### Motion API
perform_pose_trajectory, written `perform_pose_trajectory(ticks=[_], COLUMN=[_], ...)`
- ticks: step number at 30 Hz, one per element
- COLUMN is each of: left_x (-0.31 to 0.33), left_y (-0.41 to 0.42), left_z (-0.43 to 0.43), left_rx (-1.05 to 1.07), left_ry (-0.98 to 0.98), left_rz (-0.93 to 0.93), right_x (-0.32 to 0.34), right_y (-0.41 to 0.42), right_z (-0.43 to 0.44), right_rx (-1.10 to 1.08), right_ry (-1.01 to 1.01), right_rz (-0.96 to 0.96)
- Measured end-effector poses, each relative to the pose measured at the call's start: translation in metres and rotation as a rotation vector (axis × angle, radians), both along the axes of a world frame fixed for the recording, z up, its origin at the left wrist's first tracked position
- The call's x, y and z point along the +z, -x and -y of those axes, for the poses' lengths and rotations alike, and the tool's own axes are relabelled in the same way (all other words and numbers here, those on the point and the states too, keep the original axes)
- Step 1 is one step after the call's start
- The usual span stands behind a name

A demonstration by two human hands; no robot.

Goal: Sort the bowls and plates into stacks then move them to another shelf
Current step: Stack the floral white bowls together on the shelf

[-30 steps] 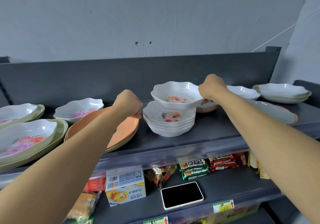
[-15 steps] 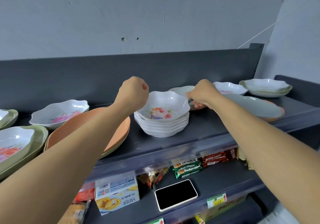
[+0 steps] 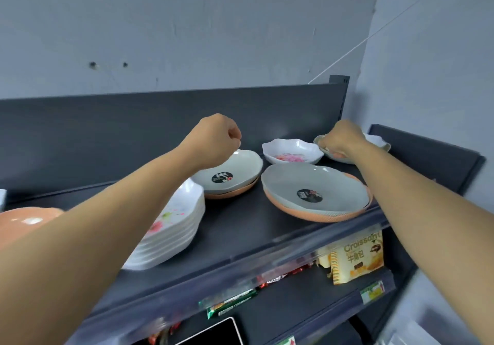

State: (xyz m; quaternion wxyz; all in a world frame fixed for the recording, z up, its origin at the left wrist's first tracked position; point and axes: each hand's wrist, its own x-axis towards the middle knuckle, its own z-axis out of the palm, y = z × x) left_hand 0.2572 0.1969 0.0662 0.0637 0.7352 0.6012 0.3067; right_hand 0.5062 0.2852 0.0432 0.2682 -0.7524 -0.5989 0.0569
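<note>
A stack of several white floral bowls (image 3: 181, 219) stands on the dark top shelf (image 3: 240, 227), partly hidden by my left forearm. My left hand (image 3: 217, 138) is a closed fist hovering over the far rim of a small grey plate (image 3: 235, 171) that rests on an orange one. Nothing shows in that hand. My right hand (image 3: 342, 138) grips the near rim of a pale green plate (image 3: 324, 147) at the far right, which carries a white bowl (image 3: 378, 141). Between the hands sit a single white floral bowl (image 3: 292, 151) and a large grey plate (image 3: 315, 189) on an orange plate.
An orange plate (image 3: 26, 219) shows at the left edge. The shelf's back panel (image 3: 133, 130) rises behind the dishes, and a wall closes the right side. The lower shelf holds a croissant packet (image 3: 358, 259), green snack bars (image 3: 230, 302) and a phone (image 3: 213, 334).
Both hands moved right along the shelf. My right hand left the plate behind the bowl stack and took the far-right green plate's rim. My left fist moved from the stack to over the small grey plate.
</note>
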Motion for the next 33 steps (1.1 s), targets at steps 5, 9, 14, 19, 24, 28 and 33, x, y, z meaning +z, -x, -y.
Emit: perform_pose_trajectory(ticks=[5,9,14,19,24,28,33], left_x=[-0.002,-0.003,-0.013,-0.03,-0.045,-0.053,-0.053], left_y=[-0.037,-0.064,-0.092,-0.097,-0.094,-0.097,-0.101], left_z=[-0.036,-0.066,-0.109,-0.146,-0.17,-0.182,-0.188], left_rx=[-0.031,-0.034,-0.02,0.084,0.183,0.204,0.284], left_ry=[0.055,0.109,0.168,0.243,0.314,0.373,0.364], left_rz=[-0.058,-0.083,-0.168,-0.302,-0.384,-0.403,-0.35], right_x=[-0.008,-0.005,-0.008,-0.016,-0.023,-0.028,-0.033], right_y=[-0.034,-0.069,-0.109,-0.139,-0.152,-0.157,-0.155], right_z=[-0.039,-0.061,-0.078,-0.086,-0.093,-0.098,-0.103], right_rx=[0.011,-0.058,-0.106,-0.162,-0.176,-0.191,-0.221], right_ry=[0.037,0.038,0.026,0.014,0.04,0.058,0.084], right_rz=[0.032,0.007,-0.001,0.043,0.038,0.0,-0.039])
